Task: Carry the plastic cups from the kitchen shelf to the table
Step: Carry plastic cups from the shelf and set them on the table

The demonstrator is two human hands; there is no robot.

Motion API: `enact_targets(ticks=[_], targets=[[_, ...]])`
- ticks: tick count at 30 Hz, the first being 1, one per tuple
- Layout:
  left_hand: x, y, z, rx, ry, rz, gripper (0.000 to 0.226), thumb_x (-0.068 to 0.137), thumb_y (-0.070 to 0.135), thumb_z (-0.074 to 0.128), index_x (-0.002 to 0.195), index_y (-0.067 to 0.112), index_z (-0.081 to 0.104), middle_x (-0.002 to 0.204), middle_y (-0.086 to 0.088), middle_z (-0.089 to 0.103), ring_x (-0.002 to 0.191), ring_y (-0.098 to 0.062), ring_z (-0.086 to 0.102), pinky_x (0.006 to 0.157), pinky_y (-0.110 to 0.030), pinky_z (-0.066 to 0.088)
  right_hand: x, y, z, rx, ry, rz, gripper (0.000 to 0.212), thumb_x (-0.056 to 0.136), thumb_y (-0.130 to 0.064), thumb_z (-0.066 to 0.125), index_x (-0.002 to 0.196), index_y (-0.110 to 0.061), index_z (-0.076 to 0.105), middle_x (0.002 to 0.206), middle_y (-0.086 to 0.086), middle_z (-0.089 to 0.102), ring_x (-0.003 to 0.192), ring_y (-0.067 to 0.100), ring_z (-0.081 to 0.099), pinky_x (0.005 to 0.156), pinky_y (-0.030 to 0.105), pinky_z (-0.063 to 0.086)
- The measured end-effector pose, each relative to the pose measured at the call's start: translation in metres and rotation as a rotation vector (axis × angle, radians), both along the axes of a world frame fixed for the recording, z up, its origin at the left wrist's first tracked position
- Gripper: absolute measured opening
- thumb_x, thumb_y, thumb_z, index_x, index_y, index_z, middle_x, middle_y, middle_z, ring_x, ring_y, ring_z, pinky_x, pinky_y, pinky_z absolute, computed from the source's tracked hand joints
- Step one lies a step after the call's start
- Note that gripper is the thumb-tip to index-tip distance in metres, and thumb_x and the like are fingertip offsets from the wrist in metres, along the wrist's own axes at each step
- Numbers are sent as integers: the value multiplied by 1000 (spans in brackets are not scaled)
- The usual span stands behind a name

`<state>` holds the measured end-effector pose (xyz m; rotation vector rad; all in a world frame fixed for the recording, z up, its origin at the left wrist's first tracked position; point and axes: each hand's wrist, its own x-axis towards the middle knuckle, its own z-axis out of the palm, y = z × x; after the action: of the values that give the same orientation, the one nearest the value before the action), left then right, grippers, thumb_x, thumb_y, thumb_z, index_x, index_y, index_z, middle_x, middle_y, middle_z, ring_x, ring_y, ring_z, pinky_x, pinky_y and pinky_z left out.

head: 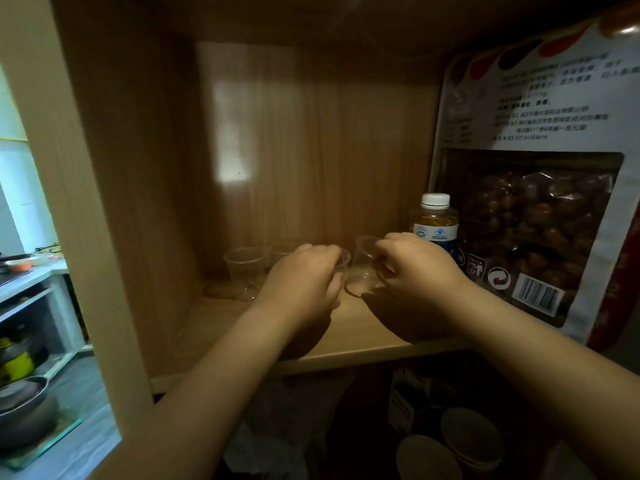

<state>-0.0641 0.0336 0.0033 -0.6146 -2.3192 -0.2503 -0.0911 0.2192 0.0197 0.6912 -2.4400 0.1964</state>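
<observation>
Both my hands reach into a wooden shelf point(346, 344). My right hand point(415, 268) grips a clear plastic cup point(362, 268) by its rim, tilted toward the left. My left hand point(304, 275) closes over another clear cup point(344, 259), of which only a bit of rim shows past the fingers. Two more clear cups stand on the shelf board behind: one point(244, 268) at the left and one point(282, 252) further back, partly hidden by my left hand.
A bottle point(434, 220) with a white cap stands just behind my right hand. A large bag of brown dried fruit point(530, 216) leans at the right. The cabinet's side wall point(114, 202) is at the left. A pan point(24, 400) sits on the counter outside.
</observation>
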Motion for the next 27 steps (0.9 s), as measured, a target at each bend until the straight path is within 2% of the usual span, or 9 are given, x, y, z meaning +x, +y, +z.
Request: enact_targets(ticks=[3,5,9,14,19,21,24,27], targets=[[16,-3,5,-3,17,0,2,87,29,52,89,29,52,79,12,52,74,-4,46,59,-18,41,20,7,-1,-25,40,12,9,85,-29,54,88,-22,58,83,-6,54,75,12,51,59,22,41],[30,-7,9,2,39,-15,4,86,29,52,84,28,49,75,12,51,71,-6,45,57,-20,42,37,9,0,-43,44,23,11,85,-33,52,87,-24,57,84,-8,54,75,9,50,59,19,40],[66,-19,14,5,71,-33,7,86,32,51,83,26,49,72,11,50,68,-6,44,53,-22,40,76,1,3,-80,63,88,20,82,-40,43,87,-25,56,85,-9,54,77,8,49,63,24,45],[115,-52,9,25,96,-2,13,85,36,50,81,24,54,70,10,52,66,-8,45,50,-27,39,126,-29,3,-70,145,204,21,85,-40,45,85,-23,56,88,-6,57,77,12,52,58,29,48],[169,-103,-6,70,81,128,17,83,37,52,77,22,55,72,5,58,69,-16,51,56,-33,41,162,-81,-1,-2,152,290,24,85,-39,46,84,-19,59,88,-1,62,77,15,54,59,32,50],[196,-127,-11,64,81,172,16,83,38,50,76,23,54,72,7,60,69,-16,53,57,-30,43,177,-106,-5,-1,151,333,25,86,-39,46,82,-19,59,87,-1,62,78,17,55,60,34,51],[238,-167,-17,80,97,183,8,82,34,54,78,28,50,70,19,53,68,-10,52,54,-25,41,203,-150,-13,-59,182,408,22,86,-37,50,78,-19,59,85,-2,62,78,16,55,62,29,45],[278,-217,-21,120,78,306,14,80,34,55,72,24,52,66,15,56,66,-11,53,52,-26,40,230,-208,-22,-124,147,526,20,85,-33,59,75,-16,61,85,0,64,79,20,58,64,36,49]])
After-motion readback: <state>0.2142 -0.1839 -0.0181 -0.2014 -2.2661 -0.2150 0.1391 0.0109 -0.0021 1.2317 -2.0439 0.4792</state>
